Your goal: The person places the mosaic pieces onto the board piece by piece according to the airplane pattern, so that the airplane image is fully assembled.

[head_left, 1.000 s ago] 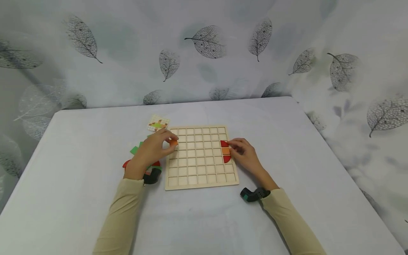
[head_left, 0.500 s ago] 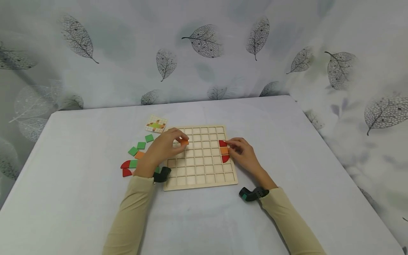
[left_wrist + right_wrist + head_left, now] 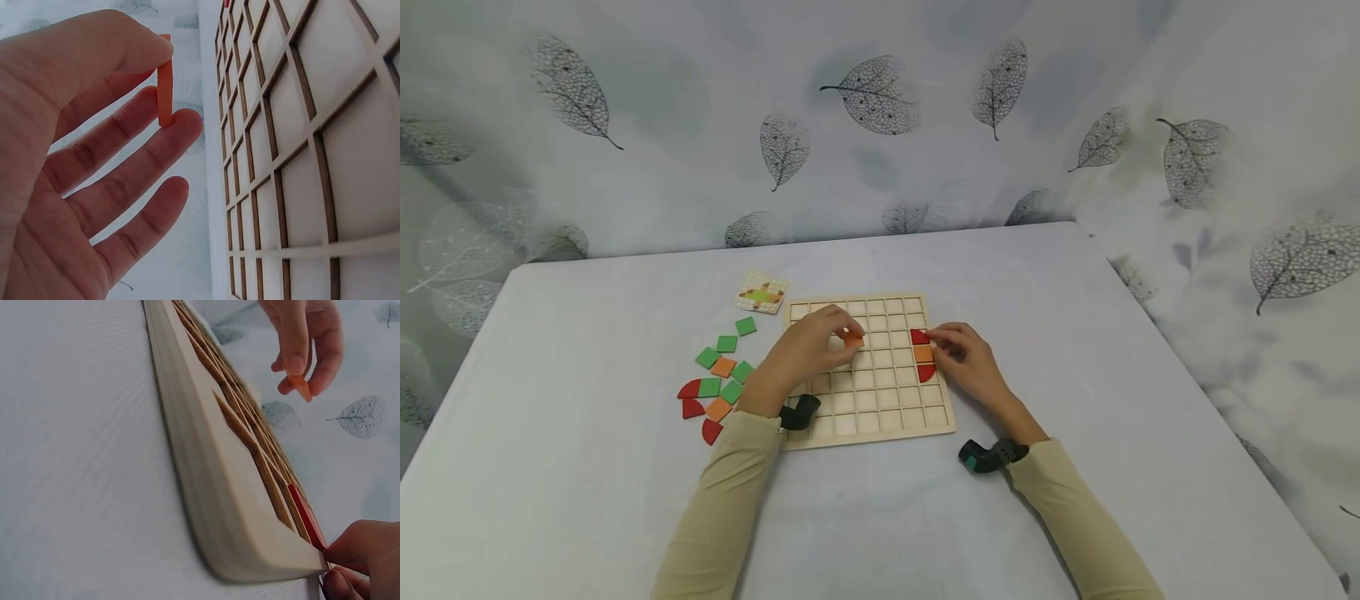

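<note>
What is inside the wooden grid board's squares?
In its rightmost column, the board holds an orange square tile between two red quarter-circles. The left grip, pinching another orange tile, hides some squares in the head view; what's there can't be seen.

The left arm (image 3: 722, 500) and right arm (image 3: 1078, 512) reach forward. The left hand (image 3: 808, 350) is up, pinching with its thumb. The right hand (image 3: 968, 362) is lower, its fingers bent.

Grid board (image 3: 889, 398): wood, smooth, matt
Orange tile (image 3: 165, 94): smooth, matt
Desk cover (image 3: 880, 517): matt cloth, faintly creased
Sleeves (image 3: 718, 508): matt cloth
Wrist cameras (image 3: 976, 457): dark, plastic-looking
</note>
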{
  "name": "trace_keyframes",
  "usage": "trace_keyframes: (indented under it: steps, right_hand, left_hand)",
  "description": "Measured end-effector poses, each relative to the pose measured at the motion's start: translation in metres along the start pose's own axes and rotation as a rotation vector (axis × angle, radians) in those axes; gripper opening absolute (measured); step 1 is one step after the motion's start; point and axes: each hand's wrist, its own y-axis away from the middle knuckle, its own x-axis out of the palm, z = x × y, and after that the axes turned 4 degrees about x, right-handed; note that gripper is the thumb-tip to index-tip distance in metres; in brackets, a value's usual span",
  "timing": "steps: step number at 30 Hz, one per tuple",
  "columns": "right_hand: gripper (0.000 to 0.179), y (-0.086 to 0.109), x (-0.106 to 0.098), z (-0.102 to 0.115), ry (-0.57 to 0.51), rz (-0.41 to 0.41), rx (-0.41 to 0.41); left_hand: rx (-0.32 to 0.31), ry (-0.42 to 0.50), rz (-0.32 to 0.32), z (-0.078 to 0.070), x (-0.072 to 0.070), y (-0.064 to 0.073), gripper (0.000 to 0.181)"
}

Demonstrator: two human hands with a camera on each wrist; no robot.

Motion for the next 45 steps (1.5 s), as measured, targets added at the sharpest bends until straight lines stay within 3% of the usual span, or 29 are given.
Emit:
trace_keyframes:
  steps: [23, 35, 45]
  right_hand:
    - [0.026, 0.000, 0.001, 0.000, -0.010, 0.009, 0.022]
    - [0.027, -0.001, 0.000, 0.001, -0.013, 0.010, 0.026]
    - [0.025, 0.000, -0.001, 0.002, -0.014, 0.005, 0.025]
  left_hand:
    - [0.077, 0.085, 0.141, -0.007, 0.032, -0.030, 0.015]
    - [0.078, 0.119, 0.212, -0.012, 0.038, -0.033, 0.020]
    - [0.036, 0.103, 0.193, -0.013, 0.042, -0.035, 0.016]
